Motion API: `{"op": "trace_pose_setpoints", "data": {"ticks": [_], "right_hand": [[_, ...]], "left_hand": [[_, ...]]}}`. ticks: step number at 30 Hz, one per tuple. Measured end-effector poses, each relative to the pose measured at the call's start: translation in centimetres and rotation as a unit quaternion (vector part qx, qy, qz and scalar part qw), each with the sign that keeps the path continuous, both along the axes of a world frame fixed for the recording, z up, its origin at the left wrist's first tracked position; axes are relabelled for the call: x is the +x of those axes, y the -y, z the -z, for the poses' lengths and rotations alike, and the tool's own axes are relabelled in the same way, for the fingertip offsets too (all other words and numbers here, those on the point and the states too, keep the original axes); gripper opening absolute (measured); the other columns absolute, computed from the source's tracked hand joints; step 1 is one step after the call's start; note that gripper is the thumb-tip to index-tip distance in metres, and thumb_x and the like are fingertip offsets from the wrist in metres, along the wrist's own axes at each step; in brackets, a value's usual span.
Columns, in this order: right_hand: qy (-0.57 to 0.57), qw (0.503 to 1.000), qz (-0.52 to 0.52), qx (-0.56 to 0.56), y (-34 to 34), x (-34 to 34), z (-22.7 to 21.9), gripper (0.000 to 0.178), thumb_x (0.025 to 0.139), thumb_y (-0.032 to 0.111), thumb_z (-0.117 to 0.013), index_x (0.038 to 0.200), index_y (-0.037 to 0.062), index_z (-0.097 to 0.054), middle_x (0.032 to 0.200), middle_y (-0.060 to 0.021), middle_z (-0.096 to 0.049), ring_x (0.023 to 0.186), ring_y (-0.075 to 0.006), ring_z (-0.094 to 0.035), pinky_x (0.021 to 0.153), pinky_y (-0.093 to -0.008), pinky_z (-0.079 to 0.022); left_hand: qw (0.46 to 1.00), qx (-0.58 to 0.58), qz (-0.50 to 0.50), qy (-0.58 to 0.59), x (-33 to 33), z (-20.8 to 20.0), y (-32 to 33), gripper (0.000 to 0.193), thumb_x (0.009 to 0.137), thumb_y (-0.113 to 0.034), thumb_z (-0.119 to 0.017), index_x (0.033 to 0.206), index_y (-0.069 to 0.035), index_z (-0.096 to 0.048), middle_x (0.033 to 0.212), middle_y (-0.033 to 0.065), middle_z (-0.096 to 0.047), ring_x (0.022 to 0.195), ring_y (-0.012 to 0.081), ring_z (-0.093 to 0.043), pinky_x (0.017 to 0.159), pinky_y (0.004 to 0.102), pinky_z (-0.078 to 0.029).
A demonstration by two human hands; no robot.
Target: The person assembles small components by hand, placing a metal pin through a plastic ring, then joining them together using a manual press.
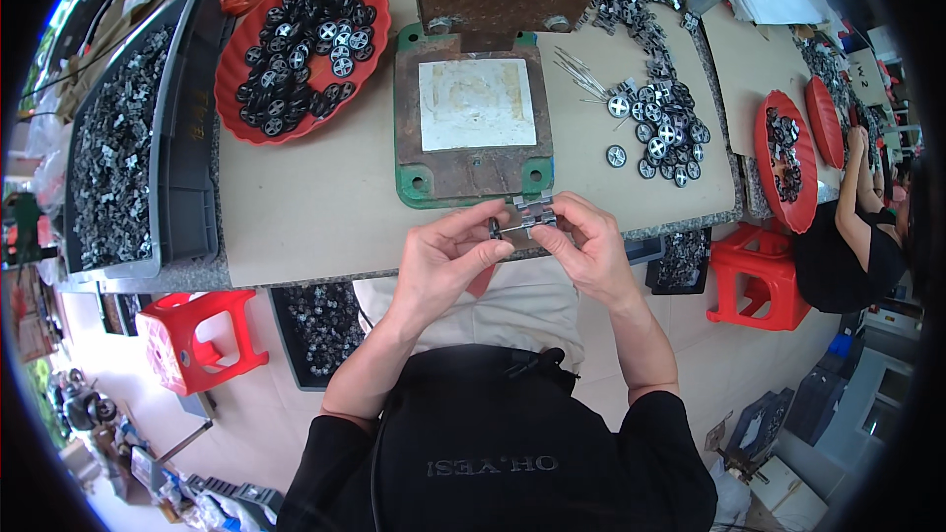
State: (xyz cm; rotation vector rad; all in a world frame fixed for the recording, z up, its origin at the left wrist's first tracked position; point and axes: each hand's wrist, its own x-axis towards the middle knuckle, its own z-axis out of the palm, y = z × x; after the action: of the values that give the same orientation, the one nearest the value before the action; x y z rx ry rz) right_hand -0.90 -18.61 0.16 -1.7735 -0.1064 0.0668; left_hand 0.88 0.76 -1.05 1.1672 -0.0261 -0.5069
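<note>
Close to the table's front edge, my left hand (448,254) pinches a small black wheel (494,228) between thumb and fingertips. A thin metal axle (512,229) runs from the wheel toward a small grey, blocky part (533,209). That part sits in the closed fingers of my right hand (594,248). Whether the axle passes through it, I cannot tell. Both hands are just in front of a press with a green base (416,184) and a white plate (478,103) on its bed.
Left stand a red scalloped bowl (229,118) of wheels and a grey bin (185,207) of small grey parts. Right lie wheels (662,133), loose axles (581,76) and a heap of grey parts (631,10). A co-worker (838,246) sits far right beyond a red stool (754,276).
</note>
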Motion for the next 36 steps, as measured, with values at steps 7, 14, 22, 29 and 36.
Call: {"op": "trace_pose_setpoints", "data": {"ticks": [7, 14, 22, 29, 36], "right_hand": [[0.001, 0.999, -0.001, 0.052, -1.0, -0.1, 0.8, 0.016, 0.081, 0.002, -0.065, 0.095, -0.0043, -0.061, 0.085, -0.0073, -0.06, 0.075, -0.0124, -0.059, 0.064, -0.0246, -0.049], [-0.027, 0.999, 0.014, 0.034, -1.9, -0.2, 0.3, 0.018, 0.082, 0.003, -0.064, 0.098, -0.0038, -0.061, 0.09, -0.0075, -0.063, 0.077, -0.0117, -0.062, 0.064, -0.0251, -0.051], [-0.097, 0.992, 0.021, 0.072, -1.0, -0.4, -1.4, 0.016, 0.086, 0.001, -0.06, 0.101, -0.004, -0.061, 0.087, -0.0069, -0.066, 0.078, -0.0117, -0.065, 0.067, -0.0239, -0.053], [-0.034, 0.988, 0.114, -0.1, 3.2, 0.8, -1.3, 0.013, 0.085, 0.007, -0.062, 0.096, -0.0011, -0.063, 0.08, -0.0046, -0.065, 0.069, -0.0094, -0.06, 0.06, -0.0261, -0.048], [0.11, 0.888, 0.163, -0.417, 8.4, 4.1, -0.4, 0.015, 0.078, 0.009, -0.066, 0.09, 0.0014, -0.063, 0.076, -0.0103, -0.059, 0.069, -0.0299, -0.058, 0.065, -0.0366, -0.047]], "left_hand": [[1.0, 0.004, -0.011, 0.021, -0.3, 0.3, 0.7, 0.036, 0.08, 0.0, -0.069, 0.114, 0.005, -0.059, 0.091, 0.0064, -0.062, 0.069, 0.0069, -0.057, 0.056, 0.0188, -0.048], [0.999, -0.045, -0.02, -0.011, 0.0, 0.8, 0.8, 0.035, 0.082, -0.002, -0.066, 0.116, 0.005, -0.057, 0.095, 0.0085, -0.064, 0.078, 0.0097, -0.062, 0.069, 0.0223, -0.052], [0.996, -0.052, -0.014, -0.068, 0.1, 0.2, 0.9, 0.029, 0.084, 0.0, -0.062, 0.113, 0.005, -0.058, 0.094, 0.0099, -0.066, 0.077, 0.0111, -0.063, 0.069, 0.0225, -0.053], [0.997, -0.027, -0.014, -0.074, 0.0, 0.6, 0.2, 0.023, 0.083, 0.0, -0.061, 0.106, 0.001, -0.061, 0.086, 0.0088, -0.066, 0.068, 0.0122, -0.062, 0.06, 0.0226, -0.049], [0.997, -0.029, -0.026, -0.061, -0.4, 0.6, 0.4, 0.02, 0.085, -0.001, -0.059, 0.105, 0.002, -0.062, 0.086, 0.0076, -0.065, 0.07, 0.0122, -0.06, 0.062, 0.0235, -0.049]]}}
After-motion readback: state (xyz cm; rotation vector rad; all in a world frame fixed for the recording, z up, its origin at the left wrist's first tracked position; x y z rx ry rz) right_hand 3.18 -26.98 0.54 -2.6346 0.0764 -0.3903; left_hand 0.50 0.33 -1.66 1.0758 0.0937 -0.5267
